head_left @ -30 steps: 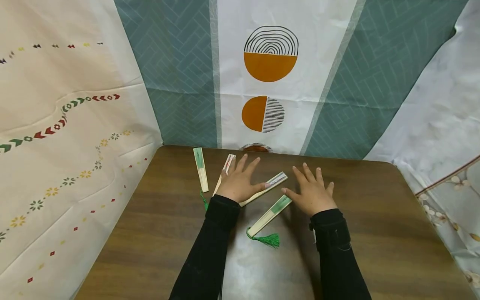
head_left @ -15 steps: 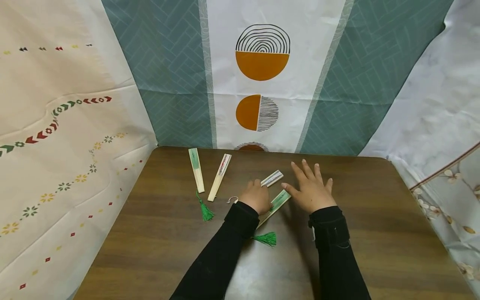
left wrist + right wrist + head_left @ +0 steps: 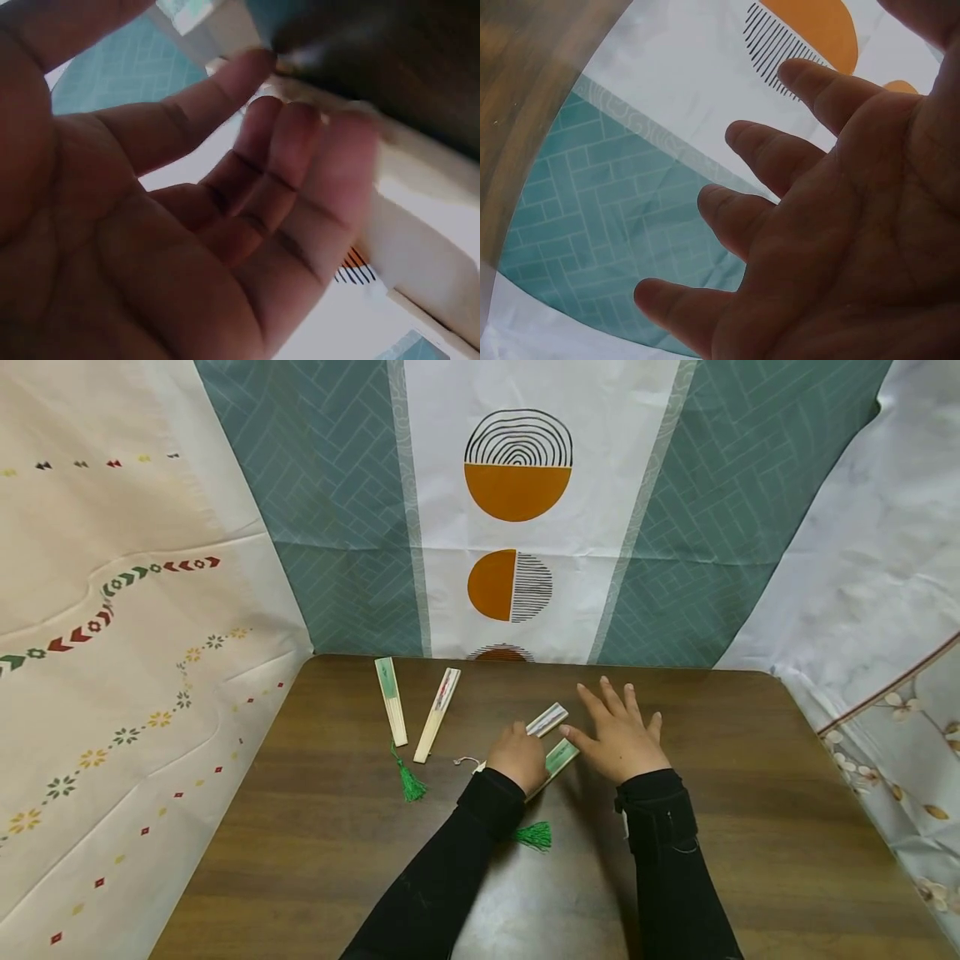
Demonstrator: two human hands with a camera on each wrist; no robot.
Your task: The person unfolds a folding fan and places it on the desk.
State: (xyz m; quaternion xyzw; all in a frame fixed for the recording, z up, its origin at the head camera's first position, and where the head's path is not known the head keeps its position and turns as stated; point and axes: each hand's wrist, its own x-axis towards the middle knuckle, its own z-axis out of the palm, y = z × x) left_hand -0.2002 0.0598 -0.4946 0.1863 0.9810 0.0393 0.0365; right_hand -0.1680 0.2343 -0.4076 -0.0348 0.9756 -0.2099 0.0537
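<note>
In the head view my left hand [image 3: 517,756] curls over the middle of a closed folding fan with a grey print [image 3: 547,720] and seems to grip it. The contact is hidden under the hand. Pale wood blurs by its fingertips in the left wrist view. Close by lies a green-printed folding fan [image 3: 561,760], partly covered by the same hand, with a green tassel [image 3: 535,836]. My right hand [image 3: 621,739] has its fingers spread, thumb near that fan's green end. It holds nothing; the right wrist view shows its bare palm [image 3: 855,217].
Two more closed fans lie further left on the brown table [image 3: 300,827]: a green-printed one [image 3: 391,702] with a green tassel [image 3: 411,783], and a red-printed one [image 3: 437,717]. Patterned cloth [image 3: 360,527] hangs behind the table's far edge.
My left hand has moved right and nearer from the red-printed fan, and its fingers have curled over the grey-printed fan, which has shifted slightly right. My right hand stays nearly still.
</note>
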